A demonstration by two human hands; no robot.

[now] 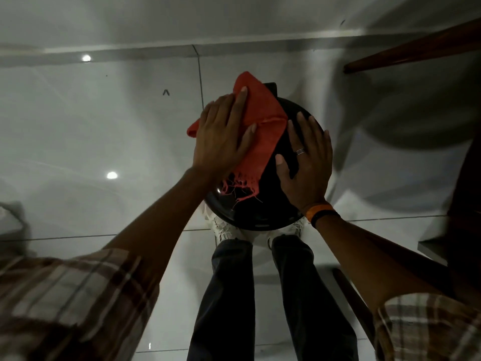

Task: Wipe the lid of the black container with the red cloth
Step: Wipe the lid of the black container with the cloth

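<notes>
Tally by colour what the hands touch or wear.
Red: 1, frayed red cloth under the left hand
Black: 1, round glossy black lid under the right hand
Orange: 1, orange wristband
Silver: 1, silver finger ring
Total: 4

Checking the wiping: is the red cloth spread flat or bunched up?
Partly folded: the red cloth lies creased on the black lid under the left hand, frayed edge trailing.

Two hands point(221, 136), one red cloth point(260, 121), one black lid point(270, 204).
</notes>
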